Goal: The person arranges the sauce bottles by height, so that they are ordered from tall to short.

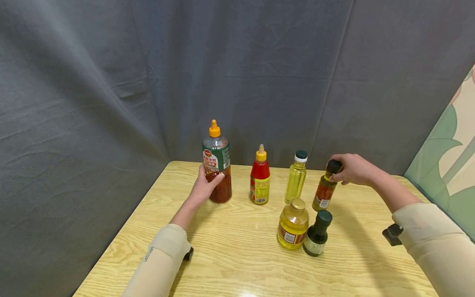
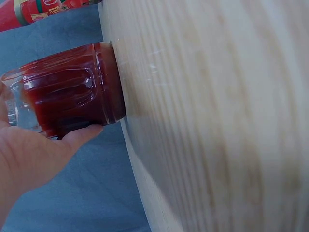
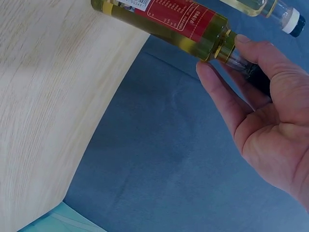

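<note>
My left hand (image 1: pixel 203 185) grips a large ketchup bottle (image 1: pixel 221 190) around its lower half, thumb on the near side. The bottle has an orange nozzle cap and a green and white label. In the left wrist view its dark red base (image 2: pixel 72 89) touches the table or stands just at it. On the right, my right hand (image 1: pixel 354 168) holds a small oil bottle (image 1: pixel 324 193) by the neck, just under its black cap. That bottle leans slightly in the head view; its red label (image 3: pixel 186 18) shows in the right wrist view. Whether its base touches the table I cannot tell.
Between the hands stand a red squeeze bottle (image 1: pixel 260 181) with a yellow cap and a slim oil bottle (image 1: pixel 295 181). Nearer are a round jar-like oil bottle (image 1: pixel 292 227) and a dark green-capped bottle (image 1: pixel 316 239). A grey curtain (image 1: pixel 237 82) hangs behind the wooden table (image 1: pixel 237 264).
</note>
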The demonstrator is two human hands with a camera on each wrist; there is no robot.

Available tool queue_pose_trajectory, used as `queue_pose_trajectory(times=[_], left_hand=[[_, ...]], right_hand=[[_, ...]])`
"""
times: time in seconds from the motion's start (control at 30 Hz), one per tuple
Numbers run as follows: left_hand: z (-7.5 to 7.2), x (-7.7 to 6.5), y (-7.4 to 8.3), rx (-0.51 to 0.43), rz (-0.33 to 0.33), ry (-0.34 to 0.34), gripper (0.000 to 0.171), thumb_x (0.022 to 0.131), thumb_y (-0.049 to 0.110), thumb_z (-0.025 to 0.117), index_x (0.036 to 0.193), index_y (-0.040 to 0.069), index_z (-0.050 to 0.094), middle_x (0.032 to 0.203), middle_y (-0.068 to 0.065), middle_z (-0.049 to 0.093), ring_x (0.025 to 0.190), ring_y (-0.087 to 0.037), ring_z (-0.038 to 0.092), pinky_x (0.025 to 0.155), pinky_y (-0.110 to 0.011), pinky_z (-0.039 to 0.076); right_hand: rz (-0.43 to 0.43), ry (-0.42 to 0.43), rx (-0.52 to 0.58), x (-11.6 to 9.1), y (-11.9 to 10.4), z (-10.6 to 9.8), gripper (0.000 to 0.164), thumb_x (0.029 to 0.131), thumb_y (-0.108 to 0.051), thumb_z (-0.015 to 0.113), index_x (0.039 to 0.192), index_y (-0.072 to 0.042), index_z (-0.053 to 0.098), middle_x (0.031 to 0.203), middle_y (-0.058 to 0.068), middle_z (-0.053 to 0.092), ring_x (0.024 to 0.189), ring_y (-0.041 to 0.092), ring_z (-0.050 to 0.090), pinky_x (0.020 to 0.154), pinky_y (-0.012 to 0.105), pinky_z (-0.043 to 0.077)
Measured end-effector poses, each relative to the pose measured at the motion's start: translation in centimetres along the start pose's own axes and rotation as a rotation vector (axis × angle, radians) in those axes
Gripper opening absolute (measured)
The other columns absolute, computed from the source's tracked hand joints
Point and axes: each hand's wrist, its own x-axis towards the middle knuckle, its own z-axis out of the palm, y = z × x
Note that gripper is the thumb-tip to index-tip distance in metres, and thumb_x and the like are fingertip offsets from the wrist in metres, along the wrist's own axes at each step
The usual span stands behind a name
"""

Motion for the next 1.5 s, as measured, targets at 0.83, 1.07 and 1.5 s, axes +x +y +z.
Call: queue_pose_trajectory(times=[0.83, 1.07, 1.5], left_hand=[[0.0, 0.0, -0.1, -0.037, -0.005, -0.008, 0.085, 0.096, 0.044, 0.069, 0.159, 0.021, 0.016, 0.153, -0.014, 0.041, 0.141, -0.035, 0.038, 0.116, -0.053, 0.029], [0.0, 0.0, 0.0, -0.039, -0.003, -0.012, 0.085, 0.096, 0.045, 0.068, 0.159, 0.021, 0.016, 0.153, -0.014, 0.040, 0.142, -0.035, 0.038, 0.117, -0.054, 0.028], [0.0, 0.1, 0.0, -0.037, -0.010, -0.016, 0.086, 0.097, 0.044, 0.068, 0.159, 0.019, 0.015, 0.155, -0.015, 0.038, 0.142, -0.035, 0.037, 0.117, -0.055, 0.028]], right_hand=[[-0.023, 0.055, -0.037, 0.3, 0.8, 0.5, 0.043, 0.089, -0.007, 0.072, 0.126, 0.006, 0.053, 0.109, 0.027, 0.062, 0.088, 0.034, 0.066, 0.067, 0.046, 0.058], [0.017, 0.150, -0.117, -0.1, -0.6, 0.0, 0.072, 0.096, -0.044, 0.069, 0.141, 0.006, 0.043, 0.130, 0.036, 0.054, 0.113, 0.050, 0.056, 0.088, 0.063, 0.049], [-0.173, 0.378, -0.187, -1.5, -5.5, 0.6, 0.034, 0.100, -0.043, 0.064, 0.104, -0.010, 0.070, 0.092, 0.004, 0.068, 0.082, 0.023, 0.061, 0.069, 0.044, 0.052]])
